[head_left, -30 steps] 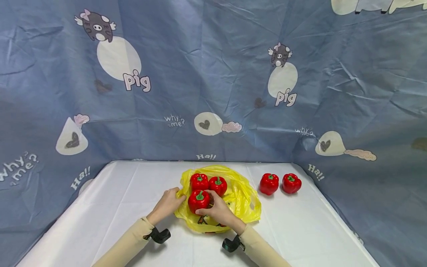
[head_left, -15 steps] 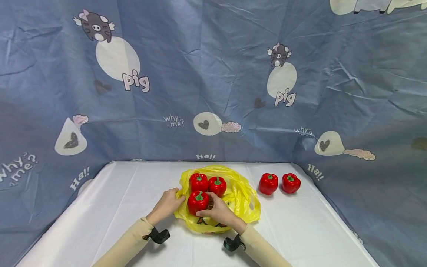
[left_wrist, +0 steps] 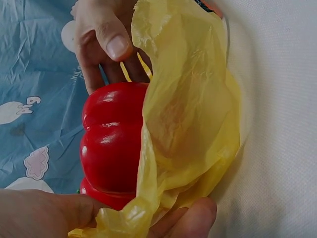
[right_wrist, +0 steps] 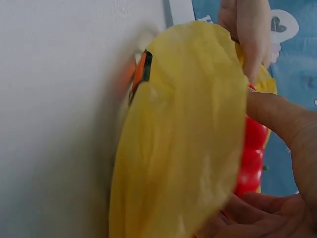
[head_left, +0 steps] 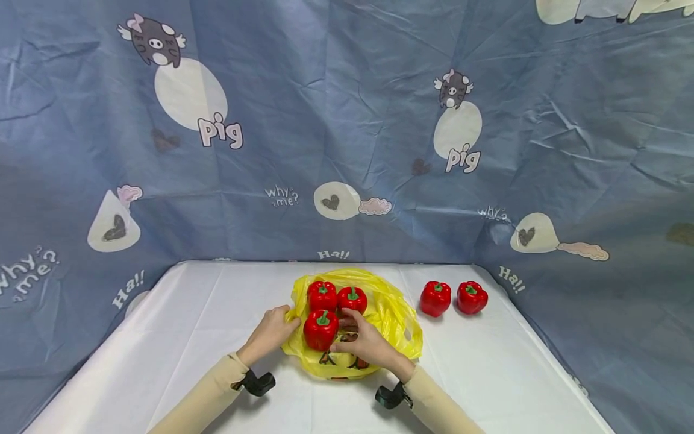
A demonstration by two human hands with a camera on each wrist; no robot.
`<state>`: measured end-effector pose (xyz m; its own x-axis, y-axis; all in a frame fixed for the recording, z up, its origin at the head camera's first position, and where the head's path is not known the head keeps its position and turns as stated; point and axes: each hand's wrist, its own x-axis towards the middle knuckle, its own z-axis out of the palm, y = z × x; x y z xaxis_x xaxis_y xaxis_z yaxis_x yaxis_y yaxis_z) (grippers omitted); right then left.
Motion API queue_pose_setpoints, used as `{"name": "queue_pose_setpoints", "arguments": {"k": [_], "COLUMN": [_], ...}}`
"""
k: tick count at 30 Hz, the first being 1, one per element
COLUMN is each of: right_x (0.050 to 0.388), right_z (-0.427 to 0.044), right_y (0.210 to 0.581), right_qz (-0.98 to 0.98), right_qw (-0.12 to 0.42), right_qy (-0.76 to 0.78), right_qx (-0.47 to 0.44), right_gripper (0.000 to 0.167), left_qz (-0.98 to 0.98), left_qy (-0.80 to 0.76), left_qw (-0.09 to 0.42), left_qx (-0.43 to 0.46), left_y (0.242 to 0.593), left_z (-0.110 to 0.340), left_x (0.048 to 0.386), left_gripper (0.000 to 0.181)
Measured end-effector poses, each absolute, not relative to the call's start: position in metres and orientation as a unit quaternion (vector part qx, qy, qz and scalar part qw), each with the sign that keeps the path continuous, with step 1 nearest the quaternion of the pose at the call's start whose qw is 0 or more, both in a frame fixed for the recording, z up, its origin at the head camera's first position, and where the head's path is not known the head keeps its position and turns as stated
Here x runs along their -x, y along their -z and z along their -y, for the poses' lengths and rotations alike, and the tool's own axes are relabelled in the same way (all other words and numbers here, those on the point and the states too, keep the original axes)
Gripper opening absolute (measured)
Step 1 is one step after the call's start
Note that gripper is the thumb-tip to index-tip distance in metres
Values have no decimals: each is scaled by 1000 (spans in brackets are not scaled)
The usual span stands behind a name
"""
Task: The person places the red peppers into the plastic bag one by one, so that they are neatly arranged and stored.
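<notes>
Bell peppers point(head_left: 318, 301), three, red, are being contained in a yellow plastic bag point(head_left: 389, 301), which is being pinched at its left side by the left hand point(head_left: 269, 333). Beside the front pepper point(head_left: 319, 334), the right hand point(head_left: 368, 343) is being held unclenched, fingers parted. Two loose peppers point(head_left: 435, 301) are being borne by white tablecloth point(head_left: 217, 313) at right.

- Head view looks forward and down from above, farthest off, over the white table point(head_left: 206, 313) and blue backdrop point(head_left: 379, 120).
- Left wrist sits low and close, tipped sideways, facing the yellow bag point(left_wrist: 198, 114).
- Right wrist, also close, tips oppositely; both share the bag.
</notes>
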<state>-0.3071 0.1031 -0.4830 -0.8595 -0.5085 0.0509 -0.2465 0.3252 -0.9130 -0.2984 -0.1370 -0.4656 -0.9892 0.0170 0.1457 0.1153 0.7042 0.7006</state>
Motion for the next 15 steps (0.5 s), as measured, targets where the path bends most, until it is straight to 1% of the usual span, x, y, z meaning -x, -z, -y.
{"name": "queue_pose_setpoints", "arguments": {"k": [11, 15], "right_x": [298, 293], "right_z": [-132, -146], "right_y": [467, 463], "right_qz": [-813, -812], "right_qw": [114, 111], "right_qy": [504, 508], "right_qx": [269, 266], "right_gripper": [73, 70], "left_qz": [921, 920], "left_qy": [382, 386], "left_qw": [61, 59], "left_qx": [32, 33], "left_y": [465, 465], "left_z": [137, 136], "left_x": [298, 297], "left_gripper": [15, 15]}}
